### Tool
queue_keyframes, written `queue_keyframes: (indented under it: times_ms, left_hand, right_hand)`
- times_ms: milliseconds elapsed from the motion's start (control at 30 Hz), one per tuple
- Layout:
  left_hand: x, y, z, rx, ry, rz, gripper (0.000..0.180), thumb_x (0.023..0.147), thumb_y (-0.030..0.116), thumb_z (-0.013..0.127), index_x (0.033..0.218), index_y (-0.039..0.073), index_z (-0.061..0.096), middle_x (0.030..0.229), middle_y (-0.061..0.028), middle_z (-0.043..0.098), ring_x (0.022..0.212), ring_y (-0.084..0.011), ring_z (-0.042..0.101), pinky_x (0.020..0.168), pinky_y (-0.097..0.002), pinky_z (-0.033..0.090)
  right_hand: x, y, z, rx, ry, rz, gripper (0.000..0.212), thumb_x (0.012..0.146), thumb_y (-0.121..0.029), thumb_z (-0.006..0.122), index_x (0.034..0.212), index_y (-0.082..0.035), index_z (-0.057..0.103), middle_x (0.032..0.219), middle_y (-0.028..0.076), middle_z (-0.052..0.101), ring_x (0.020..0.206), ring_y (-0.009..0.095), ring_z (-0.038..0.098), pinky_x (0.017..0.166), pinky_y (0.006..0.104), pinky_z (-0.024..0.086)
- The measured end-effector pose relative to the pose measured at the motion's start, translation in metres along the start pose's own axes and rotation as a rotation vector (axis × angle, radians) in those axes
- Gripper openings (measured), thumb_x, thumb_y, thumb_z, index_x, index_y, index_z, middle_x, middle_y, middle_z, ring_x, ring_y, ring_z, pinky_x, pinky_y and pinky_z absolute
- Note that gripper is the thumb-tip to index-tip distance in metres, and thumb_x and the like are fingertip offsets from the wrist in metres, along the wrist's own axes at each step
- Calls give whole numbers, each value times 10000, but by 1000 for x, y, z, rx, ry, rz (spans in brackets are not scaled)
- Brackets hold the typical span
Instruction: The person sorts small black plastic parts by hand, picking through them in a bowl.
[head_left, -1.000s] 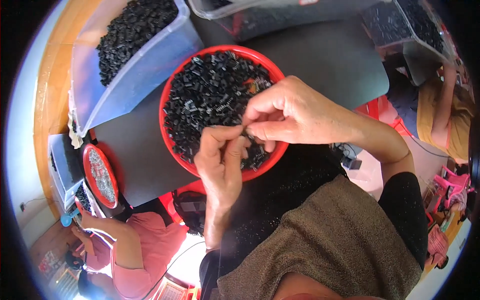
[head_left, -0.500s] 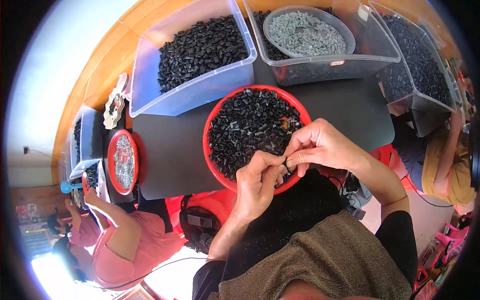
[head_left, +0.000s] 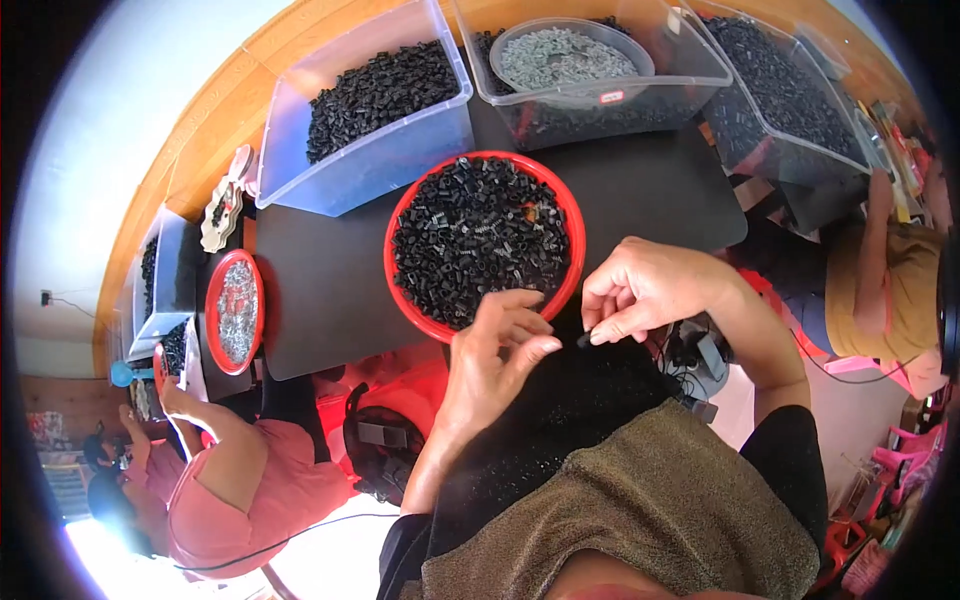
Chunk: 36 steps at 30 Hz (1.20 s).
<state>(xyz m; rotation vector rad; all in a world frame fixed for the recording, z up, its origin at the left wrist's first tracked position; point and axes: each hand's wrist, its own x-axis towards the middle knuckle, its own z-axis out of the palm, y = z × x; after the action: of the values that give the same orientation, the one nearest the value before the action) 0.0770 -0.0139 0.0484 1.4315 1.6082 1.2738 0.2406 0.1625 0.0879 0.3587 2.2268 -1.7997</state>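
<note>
A red round basin in front of me is filled with small black plastic parts, with a few metal springs scattered among them. Over its near rim, my left hand has its fingers apart and holds nothing that I can see. To the right of the basin, my right hand pinches a small black plastic part between thumb and forefinger, above my dark lap. The part's exact shape is too small to make out.
A clear bin of black parts stands at the back left of the dark table. Another clear bin bears a round tub of pale small pieces. A second red basin sits left. People work on both sides.
My hands have come apart. The right one has moved off the basin's rim with the small black part, while the left has opened its fingers. The whole view has shifted slightly.
</note>
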Motion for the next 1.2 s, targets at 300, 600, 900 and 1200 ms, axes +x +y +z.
queue_keyframes:
  times_ms: [300, 600, 900, 1200]
  left_hand:
    - [-18, -10, -23, -121, 205, -147, 187, 863, 1, 630, 1039, -6, 569, 776, -66, 667, 633, -73, 577, 584, -212, 466]
    - [-7, -46, -43, -310, 344, -181, 87, 913, 15, 572, 997, -2, 582, 775, -44, 641, 598, -39, 485, 542, -173, 390]
    - [25, -59, -56, -296, 375, -176, 83, 920, 40, 577, 996, 7, 583, 794, -41, 633, 610, -33, 485, 547, -167, 385]
    - [44, -60, -63, -221, 428, -198, 94, 915, 47, 586, 999, 7, 598, 805, -31, 636, 614, -27, 487, 550, -164, 384]
  right_hand:
    - [76, -67, -31, 52, 806, -767, 283, 880, -186, 658, 1096, -9, 611, 793, 68, 671, 564, 76, 605, 481, 185, 444]
    - [116, 0, -26, -625, 595, -294, 108, 755, -83, 703, 825, -17, 653, 709, 112, 601, 644, 264, 603, 610, 358, 478]
    - [131, 14, -16, -749, 544, -241, 138, 773, -106, 690, 889, -36, 667, 817, 106, 560, 783, 308, 589, 688, 417, 459]
    - [132, 18, -21, -732, 546, -332, 108, 786, -71, 661, 878, -18, 646, 804, 100, 568, 754, 296, 596, 654, 394, 473]
